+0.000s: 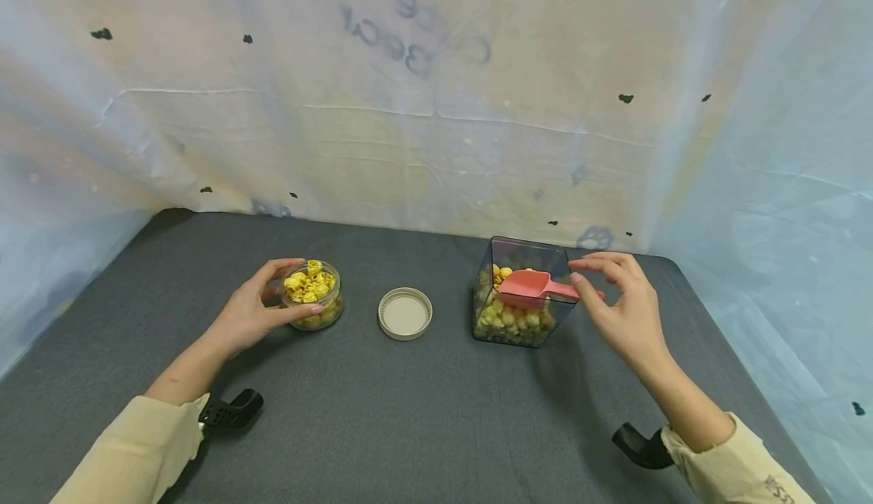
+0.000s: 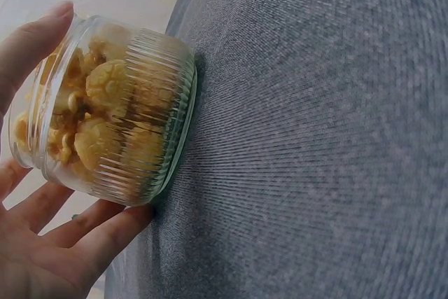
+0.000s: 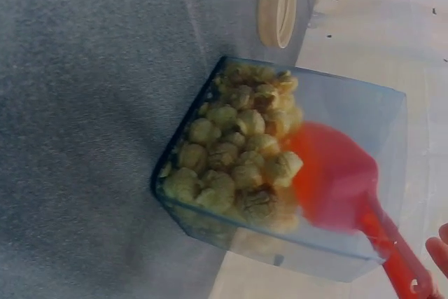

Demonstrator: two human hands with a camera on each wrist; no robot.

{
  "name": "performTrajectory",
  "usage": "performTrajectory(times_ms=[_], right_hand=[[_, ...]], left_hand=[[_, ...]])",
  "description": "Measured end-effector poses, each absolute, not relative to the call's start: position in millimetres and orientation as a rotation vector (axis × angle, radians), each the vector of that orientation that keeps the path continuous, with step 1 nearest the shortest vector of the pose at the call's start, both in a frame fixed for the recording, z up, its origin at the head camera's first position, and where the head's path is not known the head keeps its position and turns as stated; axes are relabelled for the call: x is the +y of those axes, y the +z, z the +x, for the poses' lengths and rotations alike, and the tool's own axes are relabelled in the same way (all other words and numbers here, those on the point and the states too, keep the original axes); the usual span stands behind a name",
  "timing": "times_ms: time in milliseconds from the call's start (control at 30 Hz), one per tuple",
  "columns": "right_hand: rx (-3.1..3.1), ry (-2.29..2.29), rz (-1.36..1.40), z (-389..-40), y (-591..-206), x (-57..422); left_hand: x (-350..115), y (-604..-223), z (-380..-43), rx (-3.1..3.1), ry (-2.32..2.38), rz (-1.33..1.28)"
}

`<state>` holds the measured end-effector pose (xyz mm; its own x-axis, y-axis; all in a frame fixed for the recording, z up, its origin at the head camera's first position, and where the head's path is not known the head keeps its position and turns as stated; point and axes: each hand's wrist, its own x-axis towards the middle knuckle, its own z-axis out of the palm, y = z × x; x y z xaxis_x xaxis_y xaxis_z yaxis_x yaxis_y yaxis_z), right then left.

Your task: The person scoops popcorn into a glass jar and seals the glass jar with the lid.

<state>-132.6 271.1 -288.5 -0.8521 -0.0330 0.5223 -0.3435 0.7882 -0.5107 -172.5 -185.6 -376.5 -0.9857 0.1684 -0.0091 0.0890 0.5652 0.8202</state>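
Observation:
My left hand (image 1: 262,299) holds a small ribbed glass jar (image 2: 133,110) heaped with yellow popcorn (image 1: 310,283), thumb on one side and fingers round the other. The jar has no lid on it and its base is at the table. At the right, a clear square container (image 1: 491,322) is partly filled with popcorn (image 3: 238,145). A pink-red scoop (image 1: 525,284) lies inside on the popcorn, its handle sticking out over the rim. Beside that handle is my right hand (image 1: 630,311), thumb and fingers spread apart, with a fingertip (image 3: 439,248) showing clear of the handle.
A round, pale lid (image 1: 405,314) lies on the dark grey table (image 1: 423,421) between the jar and the container. Pale plastic sheeting (image 1: 436,148) hangs behind the table and along both sides. Each wrist wears a black strap mount (image 1: 232,409).

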Motion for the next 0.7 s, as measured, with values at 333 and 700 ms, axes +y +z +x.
performTrajectory(times_ms=[333,700], right_hand=[[-2.398,0.908,0.324,-133.7,-281.1,259.0],[-2.27,0.97,0.535,-127.3,-275.2,229.9]], left_hand=[[-186.3,-376.5,-172.5,2.698,1.414,0.24],[-186.3,-375.4,-172.0,2.689,1.428,0.25]])
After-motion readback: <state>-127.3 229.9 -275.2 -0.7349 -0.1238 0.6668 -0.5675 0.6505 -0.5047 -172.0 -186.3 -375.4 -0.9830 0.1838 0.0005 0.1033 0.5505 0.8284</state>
